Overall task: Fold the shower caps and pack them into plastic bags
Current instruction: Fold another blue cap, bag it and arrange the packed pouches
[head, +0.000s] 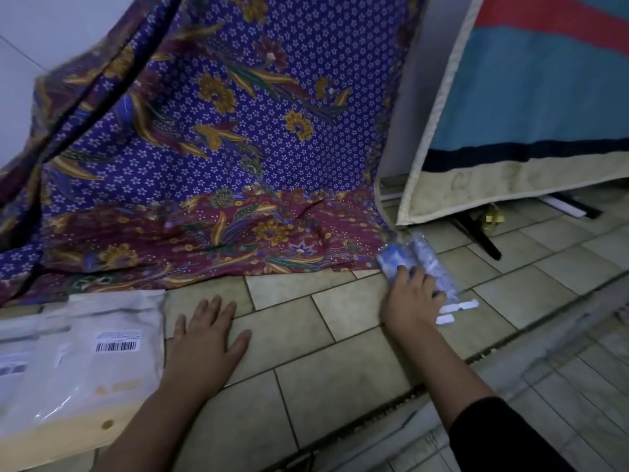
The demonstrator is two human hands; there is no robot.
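Observation:
Two rolled, bagged blue-and-white shower caps (413,255) lie side by side on the tiled floor by the corner of the batik cloth. My right hand (412,294) lies over their near ends, fingers curled onto them; how firmly it holds them is unclear. My left hand (207,338) rests flat on the floor tiles with its fingers spread, holding nothing. Several frosted plastic bags (85,352) with barcode labels lie in a stack at the left, just beside my left hand.
A purple and maroon batik cloth (218,158) hangs down onto the floor ahead. A blue, red and cream mat (531,107) leans at the right, with black rods (476,236) under it. White paper strips (457,310) lie by my right hand. A floor ridge (510,345) runs diagonally.

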